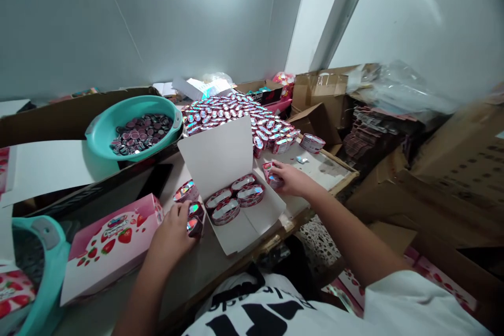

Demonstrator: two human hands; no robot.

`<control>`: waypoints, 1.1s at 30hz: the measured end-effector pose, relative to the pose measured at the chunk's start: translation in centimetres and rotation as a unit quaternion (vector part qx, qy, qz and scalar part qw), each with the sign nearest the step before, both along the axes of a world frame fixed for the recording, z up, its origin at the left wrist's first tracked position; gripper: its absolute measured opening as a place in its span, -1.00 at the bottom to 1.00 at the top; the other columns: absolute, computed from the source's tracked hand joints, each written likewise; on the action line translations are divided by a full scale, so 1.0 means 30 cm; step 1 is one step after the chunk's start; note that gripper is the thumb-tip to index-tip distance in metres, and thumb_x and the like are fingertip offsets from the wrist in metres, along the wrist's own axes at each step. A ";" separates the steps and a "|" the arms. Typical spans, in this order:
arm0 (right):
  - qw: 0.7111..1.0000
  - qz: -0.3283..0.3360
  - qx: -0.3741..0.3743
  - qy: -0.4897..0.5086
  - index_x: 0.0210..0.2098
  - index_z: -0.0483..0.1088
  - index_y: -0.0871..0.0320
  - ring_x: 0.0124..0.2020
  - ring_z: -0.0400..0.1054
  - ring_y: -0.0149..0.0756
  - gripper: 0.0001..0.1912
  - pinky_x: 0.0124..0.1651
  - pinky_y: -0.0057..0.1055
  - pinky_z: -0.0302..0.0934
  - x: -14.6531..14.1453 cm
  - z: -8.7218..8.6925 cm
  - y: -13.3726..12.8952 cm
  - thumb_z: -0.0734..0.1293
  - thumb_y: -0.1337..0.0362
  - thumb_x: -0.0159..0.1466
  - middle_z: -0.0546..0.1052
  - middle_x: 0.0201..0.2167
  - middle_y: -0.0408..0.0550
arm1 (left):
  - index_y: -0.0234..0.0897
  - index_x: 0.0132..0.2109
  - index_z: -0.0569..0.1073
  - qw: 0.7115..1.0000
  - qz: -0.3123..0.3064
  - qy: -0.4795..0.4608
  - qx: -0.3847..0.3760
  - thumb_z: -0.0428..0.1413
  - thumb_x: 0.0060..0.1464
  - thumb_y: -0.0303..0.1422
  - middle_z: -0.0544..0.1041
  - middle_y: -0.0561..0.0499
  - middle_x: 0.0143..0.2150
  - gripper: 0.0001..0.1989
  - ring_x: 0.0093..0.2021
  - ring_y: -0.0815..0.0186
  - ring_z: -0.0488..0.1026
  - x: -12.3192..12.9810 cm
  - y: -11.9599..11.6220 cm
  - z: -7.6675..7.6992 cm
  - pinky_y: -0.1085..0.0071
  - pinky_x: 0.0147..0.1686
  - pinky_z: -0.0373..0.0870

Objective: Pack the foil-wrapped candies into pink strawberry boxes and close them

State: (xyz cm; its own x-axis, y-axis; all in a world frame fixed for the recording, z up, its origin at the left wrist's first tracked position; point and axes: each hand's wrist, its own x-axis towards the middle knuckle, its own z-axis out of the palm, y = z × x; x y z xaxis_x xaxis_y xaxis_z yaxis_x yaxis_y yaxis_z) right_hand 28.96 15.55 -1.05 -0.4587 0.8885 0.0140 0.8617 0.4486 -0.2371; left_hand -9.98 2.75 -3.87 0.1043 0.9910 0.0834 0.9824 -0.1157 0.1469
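An open white carton [252, 226], its lid raised, stands on the table in front of me. Several small oval pink boxes [226, 211] stand in its back and left part, while the front right part shows bare bottom. Left of the carton, my left hand [173, 233] has its fingers wrapped round two small oval boxes [195, 218] with shiny faces. Another such box [186, 191] stands just behind them. On the carton's right side, my right hand [290, 178] grips small pink boxes [271, 172]; their exact number is partly hidden by the fingers.
A large pile of the same small boxes [232, 107] lies behind the carton. At left are a turquoise basin [94, 134] of round pieces, a closed strawberry-print box [114, 241] and a second basin [59, 257]. Cardboard boxes [441, 189] crowd the right, beyond the table edge [342, 181].
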 end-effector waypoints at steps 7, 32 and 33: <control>1.000 -0.003 0.012 -0.012 0.13 0.40 0.12 0.20 0.34 0.08 -0.41 0.16 -0.10 0.30 0.012 -0.013 -0.158 0.41 0.44 0.09 0.33 0.30 0.19 | -0.31 0.29 0.18 1.000 -0.017 -0.011 -0.009 0.13 0.09 -0.30 0.43 -0.24 0.08 -0.36 0.11 -0.04 0.40 -0.006 -0.001 -0.012 0.11 0.06 0.38; 0.956 -0.130 -0.163 0.206 0.24 0.39 0.08 0.28 0.30 -0.02 -0.50 0.29 -0.11 0.22 0.107 0.049 -0.078 0.29 0.17 0.33 0.40 0.28 0.06 | -0.26 0.29 0.23 0.999 0.002 0.002 -0.031 0.07 0.17 -0.18 0.44 -0.22 0.15 -0.41 0.17 -0.04 0.42 0.008 0.010 0.035 0.11 0.09 0.39; 0.954 -0.127 -0.195 0.192 0.15 0.46 0.11 0.18 0.39 0.00 -0.53 0.23 -0.15 0.27 0.105 0.042 -0.042 0.36 0.15 0.28 0.49 0.18 0.08 | -0.26 0.29 0.23 0.999 0.000 -0.002 -0.035 0.07 0.16 -0.16 0.44 -0.22 0.15 -0.41 0.18 -0.05 0.41 0.007 0.011 0.035 0.10 0.10 0.39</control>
State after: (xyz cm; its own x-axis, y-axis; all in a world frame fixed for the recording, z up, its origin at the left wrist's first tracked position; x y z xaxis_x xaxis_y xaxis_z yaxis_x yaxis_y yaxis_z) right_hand 32.12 14.28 0.20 -0.2563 0.9421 -0.2160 0.7472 0.0514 -0.6626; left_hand -9.76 3.09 -2.81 0.1033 0.9945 0.0145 0.9819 -0.1043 0.1579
